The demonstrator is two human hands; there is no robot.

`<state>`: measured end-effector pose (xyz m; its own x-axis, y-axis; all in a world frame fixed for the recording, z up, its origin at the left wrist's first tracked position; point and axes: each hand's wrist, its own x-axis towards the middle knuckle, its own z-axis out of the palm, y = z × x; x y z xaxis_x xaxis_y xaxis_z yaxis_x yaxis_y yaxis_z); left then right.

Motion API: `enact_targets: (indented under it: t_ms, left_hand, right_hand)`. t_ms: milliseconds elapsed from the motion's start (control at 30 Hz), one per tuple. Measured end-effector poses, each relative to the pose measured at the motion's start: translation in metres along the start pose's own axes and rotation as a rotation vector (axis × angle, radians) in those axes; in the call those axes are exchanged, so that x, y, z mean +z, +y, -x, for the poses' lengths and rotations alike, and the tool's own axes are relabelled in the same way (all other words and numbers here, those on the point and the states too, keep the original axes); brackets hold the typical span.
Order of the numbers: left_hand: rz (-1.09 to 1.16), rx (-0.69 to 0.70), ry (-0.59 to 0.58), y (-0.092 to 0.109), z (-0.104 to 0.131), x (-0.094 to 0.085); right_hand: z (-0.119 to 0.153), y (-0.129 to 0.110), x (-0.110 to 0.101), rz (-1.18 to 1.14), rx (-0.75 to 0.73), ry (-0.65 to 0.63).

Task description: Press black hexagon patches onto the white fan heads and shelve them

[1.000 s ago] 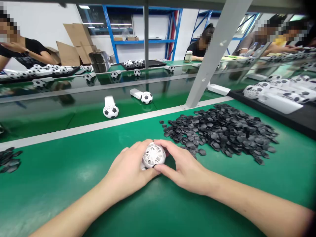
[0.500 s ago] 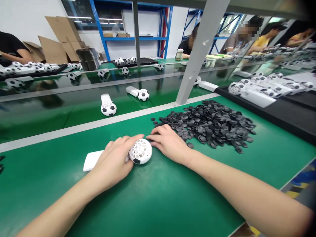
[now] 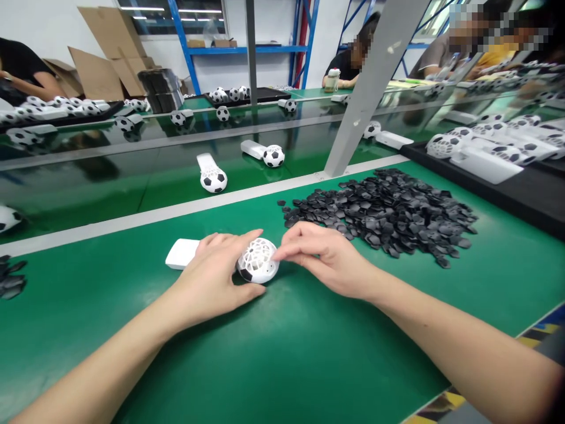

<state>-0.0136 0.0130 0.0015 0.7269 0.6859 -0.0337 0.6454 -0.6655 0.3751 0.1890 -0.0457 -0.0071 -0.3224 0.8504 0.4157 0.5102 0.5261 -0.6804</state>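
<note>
A white handheld piece with a round football-patterned head (image 3: 259, 261) lies on the green table, its flat white handle pointing left. My left hand (image 3: 216, 268) is wrapped over its neck, thumb and fingers on either side of the head. From the right, my right hand (image 3: 324, 253) touches the head's right edge with pinched fingertips; whatever they hold is hidden. A black patch shows at the head's lower left, and the rest of its visible top is white lattice. A heap of small black pieces (image 3: 388, 209) lies beyond my right hand.
Behind a grey rail (image 3: 168, 212), football-headed pieces lie on a green belt (image 3: 163, 176). A slanted grey post (image 3: 368, 88) rises from the rail. On the right, a black tray (image 3: 494, 197) holds more pieces. More black pieces (image 3: 11, 278) lie at far left. People sit across the belt.
My right hand has come to the head's right edge, its fingertips now pinched there. My left thumb has extended along the head's near side. The view has shifted, and pieces on the belt appear farther right.
</note>
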Motion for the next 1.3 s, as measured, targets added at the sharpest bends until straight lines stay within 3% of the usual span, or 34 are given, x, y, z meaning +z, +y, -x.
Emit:
enact_targets:
  t_ms: [133, 233, 333, 433, 567, 633, 800, 900, 1000, 1067, 1167, 1300]
  left_hand:
    - [0.02, -0.015, 0.011, 0.004, -0.001, 0.003]
    - [0.017, -0.004, 0.038, 0.007, -0.001, 0.006]
    - [0.006, 0.013, 0.062, 0.009, 0.0, 0.008]
    - [-0.001, 0.019, 0.071, 0.011, 0.001, 0.008]
    - [0.035, 0.032, 0.077, 0.015, 0.002, 0.009]
    - [0.051, 0.04, 0.067, 0.017, 0.003, 0.008]
    - [0.061, 0.077, 0.06, 0.016, 0.002, 0.008]
    - [0.064, 0.1, 0.033, 0.012, 0.0, 0.008]
    - [0.039, 0.084, 0.012, 0.011, 0.001, 0.004]
    - [0.039, 0.101, -0.045, 0.01, 0.004, -0.001]
    - [0.036, 0.13, -0.1, 0.011, 0.01, -0.005]
    - [0.09, -0.005, -0.007, 0.016, 0.012, 0.003]
  right_hand:
    - [0.001, -0.009, 0.008, 0.04, -0.182, -0.029]
    - [0.001, -0.012, 0.013, 0.057, -0.195, -0.02]
    - [0.002, -0.011, 0.016, 0.045, -0.114, 0.005]
    - [0.002, -0.007, 0.016, -0.007, 0.06, 0.033]
    - [0.002, -0.002, 0.018, -0.19, 0.276, -0.089]
    - [0.002, -0.002, 0.02, -0.268, 0.298, -0.136]
    - [0.0, -0.004, 0.019, -0.267, 0.305, -0.11]
    - [-0.005, 0.006, 0.01, -0.046, 0.272, -0.045]
    - [-0.008, 0.022, -0.001, 0.437, 0.283, 0.087]
    - [-0.009, 0.03, -0.005, 0.676, 0.339, 0.054]
    - [-0.008, 0.034, -0.008, 0.803, 0.39, -0.058]
    - [-0.009, 0.031, -0.011, 0.836, 0.354, -0.114]
